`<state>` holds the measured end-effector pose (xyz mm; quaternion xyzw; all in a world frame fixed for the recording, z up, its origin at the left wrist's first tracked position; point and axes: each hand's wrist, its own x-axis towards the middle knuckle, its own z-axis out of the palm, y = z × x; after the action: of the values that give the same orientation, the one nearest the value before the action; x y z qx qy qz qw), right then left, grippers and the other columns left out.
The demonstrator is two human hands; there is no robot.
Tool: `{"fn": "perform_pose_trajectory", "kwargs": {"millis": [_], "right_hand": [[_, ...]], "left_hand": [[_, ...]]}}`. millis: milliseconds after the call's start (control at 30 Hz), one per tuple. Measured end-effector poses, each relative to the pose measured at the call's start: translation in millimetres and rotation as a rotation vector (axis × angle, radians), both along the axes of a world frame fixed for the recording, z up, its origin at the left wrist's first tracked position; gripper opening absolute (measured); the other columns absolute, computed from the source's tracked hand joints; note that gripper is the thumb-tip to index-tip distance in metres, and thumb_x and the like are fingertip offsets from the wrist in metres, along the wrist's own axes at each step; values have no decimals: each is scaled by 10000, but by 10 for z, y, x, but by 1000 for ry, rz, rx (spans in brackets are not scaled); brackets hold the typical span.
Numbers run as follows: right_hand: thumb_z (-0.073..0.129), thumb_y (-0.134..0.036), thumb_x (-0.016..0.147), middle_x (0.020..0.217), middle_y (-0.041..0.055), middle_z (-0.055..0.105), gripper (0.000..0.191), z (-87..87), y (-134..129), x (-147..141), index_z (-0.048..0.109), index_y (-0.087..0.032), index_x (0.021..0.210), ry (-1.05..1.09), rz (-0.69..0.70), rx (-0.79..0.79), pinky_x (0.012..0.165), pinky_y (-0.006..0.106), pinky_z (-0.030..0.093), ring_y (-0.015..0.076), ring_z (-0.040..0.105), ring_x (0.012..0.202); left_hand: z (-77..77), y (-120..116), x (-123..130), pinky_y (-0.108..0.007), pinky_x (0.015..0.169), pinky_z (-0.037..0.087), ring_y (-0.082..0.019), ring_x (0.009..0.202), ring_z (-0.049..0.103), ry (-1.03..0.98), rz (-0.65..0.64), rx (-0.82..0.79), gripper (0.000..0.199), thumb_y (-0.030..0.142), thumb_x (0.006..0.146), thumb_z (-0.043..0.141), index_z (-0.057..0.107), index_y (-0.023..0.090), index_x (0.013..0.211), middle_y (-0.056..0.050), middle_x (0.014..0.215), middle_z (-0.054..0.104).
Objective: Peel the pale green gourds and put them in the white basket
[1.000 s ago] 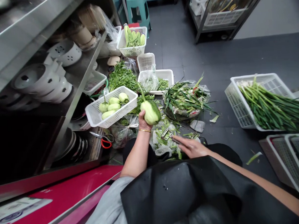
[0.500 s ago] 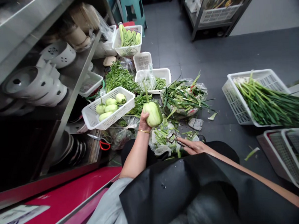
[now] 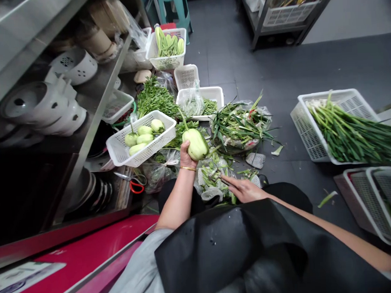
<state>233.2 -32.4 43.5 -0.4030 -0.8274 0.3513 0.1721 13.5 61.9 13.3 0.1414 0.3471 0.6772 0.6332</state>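
In the middle, my left hand (image 3: pixel 186 158) is closed round a pale green gourd (image 3: pixel 196 144) with a long stem pointing up and away. Darker green skin shows along its right side. My right hand (image 3: pixel 248 190), lower and to the right, is closed on the handle of a peeler (image 3: pixel 226 180); its head is hard to make out against the scraps. Below both hands lie green peelings (image 3: pixel 212 174) on a plastic bag. To the left, a white basket (image 3: pixel 118 152) holds several similar pale gourds.
Leafy greens (image 3: pixel 156 100) and a heap of leek trimmings (image 3: pixel 240 125) lie ahead. Another white basket (image 3: pixel 307 133) with long green stalks stands at right. Red-handled scissors (image 3: pixel 137 186) lie near the left shelf (image 3: pixel 97 112), which holds white pots. Further ahead is a basket of long beans (image 3: pixel 169 61).
The gourd has tipped slightly, its stem leaning further left, and sits a little lower left. My right hand has moved a little left, with the peeler turned so its head shows less.
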Motion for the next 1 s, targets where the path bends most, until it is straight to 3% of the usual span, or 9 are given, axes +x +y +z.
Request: {"fn": "perform_pose_trajectory", "kwargs": {"millis": [67,133,267,367,467,533,767,900,1000], "right_hand": [[405,-232,906,1148,128,669,440,-10,-37,164,557,-128,1306,-39,-2,-14,820,329,576,243,668,995],[405,-257,922,1207,102,645,452,170,130,178,512,-156,1350,-39,-50,6,888,345,547,234,636,1066],[394,-253,937,1364,66,534,488,473,547,-200,422,-177,1418,41,-116,140,1040,325,431,194,528,1219],[364,-231,941,1364,117,530,514,205,491,-399,368,-130,1445,54,-73,176,1041,352,432,210,532,1217],[383,-217,932,1292,137,591,502,-176,250,-297,398,-142,1428,-10,-82,112,975,389,490,235,600,1131],[398,-217,929,1283,120,601,501,-227,176,-192,403,-170,1428,-8,-96,92,968,395,496,231,606,1123],[390,-284,944,1338,67,564,515,380,489,-316,370,-194,1450,142,-204,74,1015,342,461,200,561,1185],[394,-269,936,1361,55,542,504,420,536,-233,389,-220,1437,91,-134,119,1028,369,449,200,556,1191],[380,-266,938,1396,50,503,493,516,661,-182,403,-206,1426,59,-115,177,1061,370,415,197,507,1242]], "left_hand": [[13,23,-38,-403,924,490,-283,1101,602,-18,21,-9,558,434,567,688,626,181,1061,-86,1042,682],[35,33,-40,-389,932,487,-270,1111,598,-30,34,-3,548,440,581,679,625,188,1065,-78,1050,681],[47,42,6,-379,889,505,-257,1065,616,-81,67,-64,506,462,645,618,628,183,1067,-75,1057,684],[8,60,-5,-347,855,514,-228,1008,633,-120,177,-145,449,424,696,564,634,180,1067,-60,1022,693],[-28,70,-62,-351,837,515,-222,959,644,-139,191,-220,467,426,708,551,623,183,1101,-55,977,695],[-16,64,-93,-362,834,511,-227,945,645,-128,152,-200,501,452,698,567,612,194,1125,-55,985,691],[91,-14,-87,-446,821,511,-285,1027,611,-120,-35,68,677,720,675,531,588,228,1137,-97,1103,653],[-16,-21,-68,-479,792,525,-288,915,645,-149,-157,-93,604,581,601,688,595,211,1068,-78,965,676],[-49,-35,-30,-490,833,519,-310,964,643,-152,-220,-62,554,459,570,719,608,199,1046,-66,925,684]]}}
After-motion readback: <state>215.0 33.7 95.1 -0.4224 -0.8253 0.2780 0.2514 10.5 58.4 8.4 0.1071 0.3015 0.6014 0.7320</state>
